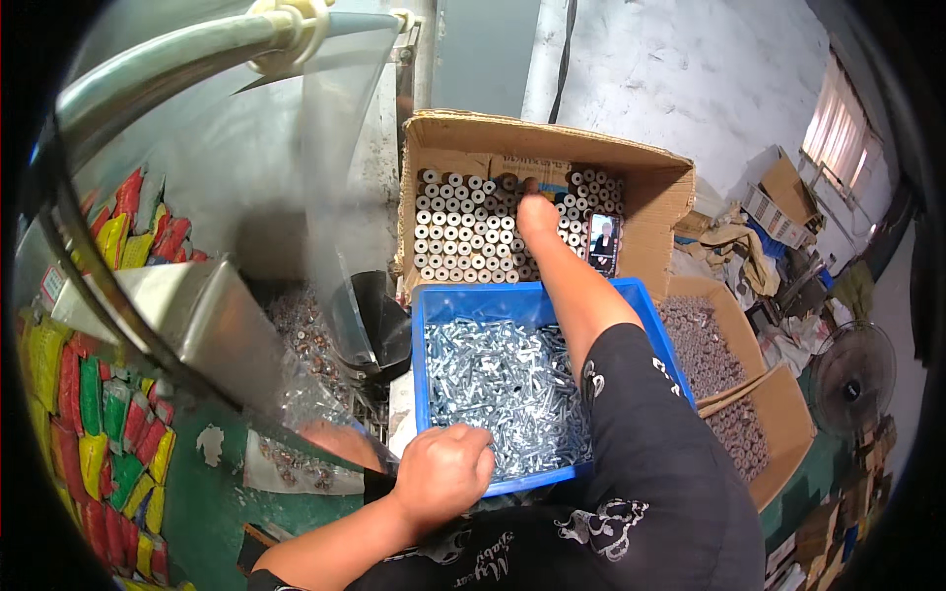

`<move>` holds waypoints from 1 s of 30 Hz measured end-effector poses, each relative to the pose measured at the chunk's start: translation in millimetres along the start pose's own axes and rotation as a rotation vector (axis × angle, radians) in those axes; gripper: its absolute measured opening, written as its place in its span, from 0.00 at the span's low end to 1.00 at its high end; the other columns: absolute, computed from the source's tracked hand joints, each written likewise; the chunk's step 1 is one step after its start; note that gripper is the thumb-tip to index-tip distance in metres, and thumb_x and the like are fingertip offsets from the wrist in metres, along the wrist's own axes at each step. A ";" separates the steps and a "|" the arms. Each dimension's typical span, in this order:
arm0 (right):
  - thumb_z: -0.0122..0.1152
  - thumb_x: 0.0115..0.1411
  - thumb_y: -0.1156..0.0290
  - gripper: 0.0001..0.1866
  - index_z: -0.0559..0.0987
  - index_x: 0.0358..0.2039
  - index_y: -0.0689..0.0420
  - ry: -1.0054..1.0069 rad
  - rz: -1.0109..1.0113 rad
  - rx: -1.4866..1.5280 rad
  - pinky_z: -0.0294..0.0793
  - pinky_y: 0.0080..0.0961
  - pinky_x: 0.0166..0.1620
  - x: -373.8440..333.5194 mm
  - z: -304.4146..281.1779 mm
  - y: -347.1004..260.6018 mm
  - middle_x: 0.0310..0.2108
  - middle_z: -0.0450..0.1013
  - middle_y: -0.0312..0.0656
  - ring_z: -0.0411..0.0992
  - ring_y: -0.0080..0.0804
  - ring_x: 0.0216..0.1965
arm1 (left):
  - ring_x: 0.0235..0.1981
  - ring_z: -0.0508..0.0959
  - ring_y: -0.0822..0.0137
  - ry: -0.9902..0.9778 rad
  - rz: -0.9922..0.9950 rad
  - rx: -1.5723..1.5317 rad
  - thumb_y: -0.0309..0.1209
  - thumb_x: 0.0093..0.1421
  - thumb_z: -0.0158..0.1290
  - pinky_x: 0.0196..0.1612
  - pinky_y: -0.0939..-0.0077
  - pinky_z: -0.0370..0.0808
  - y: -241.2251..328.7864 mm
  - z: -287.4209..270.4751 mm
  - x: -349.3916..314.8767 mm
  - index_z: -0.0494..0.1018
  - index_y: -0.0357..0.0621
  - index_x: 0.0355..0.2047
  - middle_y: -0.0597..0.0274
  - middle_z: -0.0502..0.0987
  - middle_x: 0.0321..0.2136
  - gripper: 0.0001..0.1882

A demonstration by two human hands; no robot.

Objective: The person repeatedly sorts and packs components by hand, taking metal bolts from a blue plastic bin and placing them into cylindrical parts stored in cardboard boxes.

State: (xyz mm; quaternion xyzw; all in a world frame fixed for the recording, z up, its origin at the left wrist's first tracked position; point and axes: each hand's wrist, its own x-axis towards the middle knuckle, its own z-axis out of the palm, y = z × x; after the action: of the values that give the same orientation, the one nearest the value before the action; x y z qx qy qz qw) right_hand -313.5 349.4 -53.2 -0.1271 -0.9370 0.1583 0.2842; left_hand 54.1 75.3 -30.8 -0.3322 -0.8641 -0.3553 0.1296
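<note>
My right arm stretches across a blue plastic bin into a cardboard box standing behind it. There my right hand is among rows of stacked pale cylinders with round center holes; its fingers are mostly hidden, so any hold does not show. Silvery metal bolts or screws fill the blue bin in a loose heap. At the bin's near left corner my left hand is closed with curled fingers, and whatever may be inside them is hidden.
A phone with a lit screen leans against the cylinders. To the right, an open carton holds many small ring-shaped parts. On the left are a curved metal tube, a clear plastic sheet and colorful packets. A fan stands far right.
</note>
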 end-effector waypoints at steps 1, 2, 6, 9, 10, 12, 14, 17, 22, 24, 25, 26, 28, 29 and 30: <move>0.48 0.59 0.64 0.19 0.67 0.50 0.56 0.004 0.004 -0.001 0.74 0.47 0.36 -2.2 -7.7 -3.5 0.35 0.76 0.56 0.76 0.54 0.34 | 0.22 0.77 0.51 0.003 -0.004 0.001 0.25 0.49 0.52 0.28 0.60 0.74 0.7 0.6 1.0 0.76 0.41 0.23 0.52 0.76 0.20 0.04; 0.48 0.59 0.62 0.19 0.67 0.48 0.57 0.042 -0.016 0.060 0.74 0.48 0.37 -2.3 -15.8 -8.6 0.34 0.76 0.56 0.76 0.55 0.34 | 0.22 0.77 0.50 0.005 -0.004 0.002 0.25 0.49 0.52 0.28 0.59 0.74 1.7 1.0 2.7 0.76 0.41 0.24 0.51 0.76 0.20 0.04; 0.53 0.59 0.60 0.16 0.72 0.41 0.59 0.034 -0.227 0.589 0.74 0.43 0.39 -75.0 -77.4 -103.5 0.30 0.76 0.55 0.76 0.51 0.35 | 0.23 0.77 0.50 0.023 -0.051 0.029 0.25 0.49 0.51 0.28 0.59 0.75 0.1 -0.6 -5.3 0.76 0.41 0.23 0.51 0.76 0.20 0.05; 0.58 0.54 0.62 0.16 0.74 0.38 0.61 -0.427 -0.385 0.772 0.73 0.40 0.44 -142.7 -118.0 -154.6 0.33 0.75 0.57 0.75 0.52 0.38 | 0.24 0.77 0.50 0.021 -0.049 0.056 0.25 0.49 0.51 0.29 0.59 0.75 2.5 -1.4 -7.7 0.76 0.41 0.23 0.51 0.76 0.20 0.05; 0.58 0.54 0.62 0.17 0.74 0.40 0.61 -0.512 -0.366 0.719 0.72 0.40 0.45 -158.2 -116.0 -166.3 0.35 0.75 0.57 0.74 0.52 0.40 | 0.24 0.77 0.50 0.023 -0.046 0.066 0.25 0.49 0.51 0.30 0.59 0.75 4.3 -1.2 -8.2 0.76 0.41 0.23 0.50 0.76 0.21 0.04; 0.57 0.54 0.62 0.20 0.74 0.42 0.63 -0.621 -0.299 0.597 0.71 0.40 0.48 -166.7 -99.4 -183.8 0.39 0.75 0.57 0.73 0.52 0.44 | 0.24 0.77 0.50 0.012 -0.038 0.090 0.25 0.49 0.51 0.30 0.59 0.75 5.4 4.5 -2.2 0.76 0.40 0.23 0.50 0.76 0.21 0.04; 0.57 0.54 0.63 0.20 0.74 0.44 0.63 -0.626 -0.255 0.528 0.71 0.40 0.49 -166.8 -73.9 -191.8 0.41 0.74 0.58 0.72 0.52 0.45 | 0.25 0.77 0.50 0.021 -0.031 0.092 0.25 0.49 0.52 0.30 0.60 0.75 12.0 3.9 -0.3 0.76 0.40 0.24 0.50 0.76 0.22 0.04; 0.56 0.56 0.64 0.22 0.72 0.49 0.60 -0.498 -0.359 0.487 0.73 0.37 0.46 -176.3 -68.5 -179.8 0.40 0.74 0.59 0.74 0.48 0.43 | 0.26 0.78 0.51 0.070 -0.008 0.088 0.25 0.48 0.52 0.32 0.62 0.76 13.9 5.4 -2.6 0.77 0.40 0.25 0.50 0.77 0.23 0.05; 0.55 0.55 0.66 0.21 0.73 0.49 0.60 -0.467 -0.750 0.544 0.70 0.39 0.50 -188.8 -125.0 -79.7 0.42 0.74 0.56 0.72 0.51 0.46 | 0.26 0.78 0.51 0.091 -0.032 0.088 0.24 0.49 0.52 0.32 0.63 0.75 6.2 6.6 -9.5 0.77 0.39 0.25 0.49 0.77 0.23 0.05; 0.54 0.55 0.67 0.17 0.77 0.46 0.56 -0.573 -0.732 0.292 0.72 0.40 0.48 -183.6 -141.2 -4.0 0.41 0.75 0.54 0.73 0.50 0.44 | 0.26 0.78 0.50 0.087 -0.022 0.071 0.24 0.49 0.52 0.33 0.62 0.75 8.7 6.7 -6.0 0.77 0.39 0.25 0.49 0.77 0.23 0.05; 0.54 0.55 0.68 0.16 0.77 0.45 0.56 -0.675 -0.657 0.026 0.72 0.40 0.48 -189.3 -163.7 18.6 0.41 0.75 0.53 0.73 0.49 0.44 | 0.27 0.78 0.50 0.101 -0.040 0.058 0.24 0.49 0.51 0.33 0.61 0.75 8.6 6.8 -7.6 0.77 0.39 0.25 0.48 0.77 0.23 0.05; 0.57 0.54 0.68 0.17 0.77 0.45 0.56 -0.739 -0.604 -0.221 0.73 0.41 0.47 -191.3 -165.6 56.5 0.41 0.75 0.51 0.73 0.49 0.45 | 0.27 0.78 0.50 0.097 -0.042 0.046 0.24 0.49 0.51 0.33 0.61 0.75 13.0 6.2 -5.8 0.77 0.39 0.25 0.49 0.77 0.24 0.05; 0.68 0.49 0.60 0.35 0.66 0.57 0.53 -0.963 -0.517 -0.374 0.68 0.41 0.53 -207.7 -180.4 92.4 0.48 0.72 0.53 0.70 0.51 0.50 | 0.27 0.78 0.51 0.096 -0.054 0.052 0.24 0.49 0.51 0.34 0.63 0.75 13.0 6.1 -6.2 0.78 0.39 0.26 0.49 0.77 0.24 0.06; 0.68 0.49 0.60 0.35 0.66 0.57 0.53 -0.974 -0.517 -0.367 0.68 0.41 0.53 -211.2 -175.8 105.3 0.48 0.72 0.53 0.70 0.51 0.50 | 0.27 0.78 0.51 0.098 -0.056 0.055 0.24 0.49 0.51 0.34 0.63 0.75 13.5 5.5 -5.9 0.78 0.39 0.27 0.48 0.77 0.24 0.07; 0.69 0.48 0.59 0.38 0.64 0.58 0.53 -0.894 -0.499 -0.326 0.67 0.41 0.54 -218.4 -175.4 110.7 0.49 0.71 0.54 0.69 0.51 0.51 | 0.27 0.78 0.51 0.094 -0.054 0.065 0.24 0.49 0.51 0.34 0.63 0.74 13.0 6.1 -6.4 0.78 0.39 0.27 0.48 0.77 0.24 0.07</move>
State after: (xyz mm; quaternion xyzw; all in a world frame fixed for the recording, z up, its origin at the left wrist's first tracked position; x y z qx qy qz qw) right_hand -20.6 418.7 -63.3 0.1366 -0.9809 -0.0230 -0.1368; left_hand 67.6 83.4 -31.2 -0.2874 -0.8767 -0.3456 0.1713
